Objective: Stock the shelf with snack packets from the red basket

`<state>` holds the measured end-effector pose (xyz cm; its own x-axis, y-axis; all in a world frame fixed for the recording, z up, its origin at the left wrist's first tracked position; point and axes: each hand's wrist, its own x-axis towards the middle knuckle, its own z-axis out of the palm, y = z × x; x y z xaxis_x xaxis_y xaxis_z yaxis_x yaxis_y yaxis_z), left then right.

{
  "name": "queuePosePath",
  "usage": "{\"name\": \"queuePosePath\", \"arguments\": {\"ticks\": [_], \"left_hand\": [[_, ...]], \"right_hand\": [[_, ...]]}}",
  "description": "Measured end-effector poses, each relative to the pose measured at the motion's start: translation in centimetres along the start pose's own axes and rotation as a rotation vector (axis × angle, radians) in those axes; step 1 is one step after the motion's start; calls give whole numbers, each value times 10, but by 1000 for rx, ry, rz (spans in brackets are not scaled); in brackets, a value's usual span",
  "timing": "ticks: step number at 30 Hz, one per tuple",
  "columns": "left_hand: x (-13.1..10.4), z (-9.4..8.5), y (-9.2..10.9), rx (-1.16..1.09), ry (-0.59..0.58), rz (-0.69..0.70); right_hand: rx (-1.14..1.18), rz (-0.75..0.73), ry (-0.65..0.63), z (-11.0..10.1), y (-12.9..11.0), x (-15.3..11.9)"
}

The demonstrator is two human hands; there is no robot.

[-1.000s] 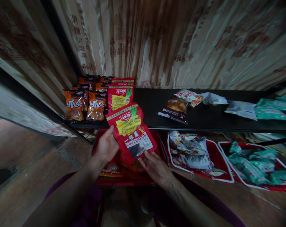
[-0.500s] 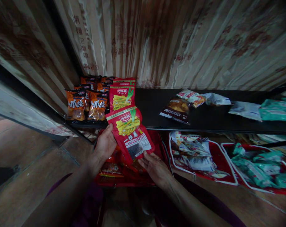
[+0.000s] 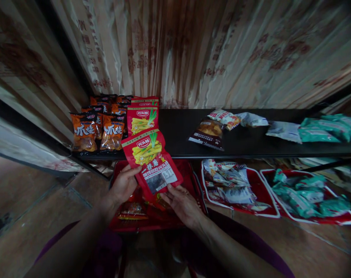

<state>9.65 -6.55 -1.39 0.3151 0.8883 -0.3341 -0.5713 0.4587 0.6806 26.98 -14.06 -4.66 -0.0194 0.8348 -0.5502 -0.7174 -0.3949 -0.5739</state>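
Between my two hands is a red snack packet [image 3: 152, 162], tilted, with yellow sticks and a green onion printed on it. My left hand [image 3: 125, 185] is closed on its left edge. My right hand [image 3: 183, 202] pinches its lower right corner. Beneath it stands a red basket [image 3: 189, 173] with several packets inside, partly hidden by my hands. Behind, matching red packets [image 3: 142, 120] stand upright in a row on the black shelf [image 3: 175, 143]. To their left stand several orange and black snack bags [image 3: 84, 131].
A dark brown snack bag [image 3: 207, 133], white packets [image 3: 252, 119] and teal packets [image 3: 323, 129] lie farther right on the shelf. Below are a red basket of white packets [image 3: 233, 185] and another holding teal packets [image 3: 305, 197]. A pleated, printed curtain [image 3: 193, 50] hangs behind.
The view has shifted slightly, so the shelf goods appear farther left. My left hand has slid lower along the packet's left edge, while my right hand keeps its corner.
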Motion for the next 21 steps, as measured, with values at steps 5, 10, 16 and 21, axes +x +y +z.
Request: {"name": "queuePosePath", "arguments": {"ticks": [5,10,16,21], "left_hand": [[0,-4,-9,36,27,-21],[1,-5,-7,16,-1,-45],[-5,-2,-19,136,-28,-174],[-7,7,-30,214,-28,-269]], "right_hand": [[-26,-4,-1,-3,1,0],[-63,-162,19,-2,-16,2],[-169,-363,-21,-1,-51,14],[-228,-400,3,-5,-60,23]]}}
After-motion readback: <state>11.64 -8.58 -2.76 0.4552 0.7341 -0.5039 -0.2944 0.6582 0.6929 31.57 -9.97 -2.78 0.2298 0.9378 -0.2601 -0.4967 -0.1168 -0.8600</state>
